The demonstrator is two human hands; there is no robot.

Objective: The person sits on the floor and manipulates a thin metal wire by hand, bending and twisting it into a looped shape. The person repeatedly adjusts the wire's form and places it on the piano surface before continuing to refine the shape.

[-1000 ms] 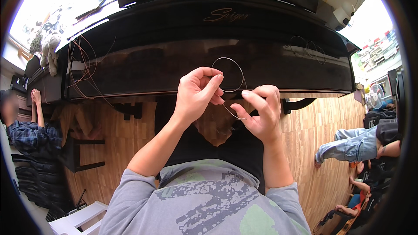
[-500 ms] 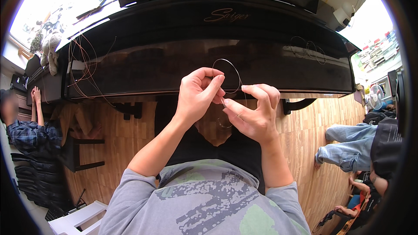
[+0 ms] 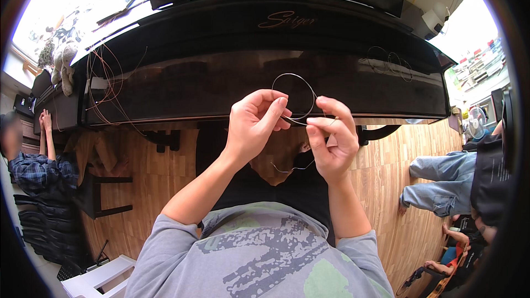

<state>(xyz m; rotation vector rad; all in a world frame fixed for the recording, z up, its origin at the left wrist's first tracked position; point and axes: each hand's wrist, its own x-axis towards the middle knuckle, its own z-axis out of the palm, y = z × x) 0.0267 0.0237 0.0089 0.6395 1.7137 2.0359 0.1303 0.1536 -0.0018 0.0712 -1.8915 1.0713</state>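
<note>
A thin silvery metal string [image 3: 293, 74], bent into a loop, stands up between my hands in front of the black piano. My left hand [image 3: 248, 124] is closed, pinching the loop's lower left between thumb and fingers. On the other side, my right hand [image 3: 335, 146] has thumb and forefinger closed on the string near the loop's lower right. A thin, wavy loose end hangs below the right hand over my lap. The exact contact at the left fingertips is partly hidden.
Copper-coloured strings [image 3: 110, 85] lie loosely coiled on the piano's left part, and thinner coiled strings [image 3: 391, 63] on its right. A seated person [image 3: 41, 160] is at left. Another person in jeans [image 3: 441, 179] is at right, near someone with a guitar [image 3: 448, 276].
My right hand has moved right, away from my left, with its fingers re-set on the string. The loop looks wider, and the loose end shows more plainly below. My left hand has barely moved.
</note>
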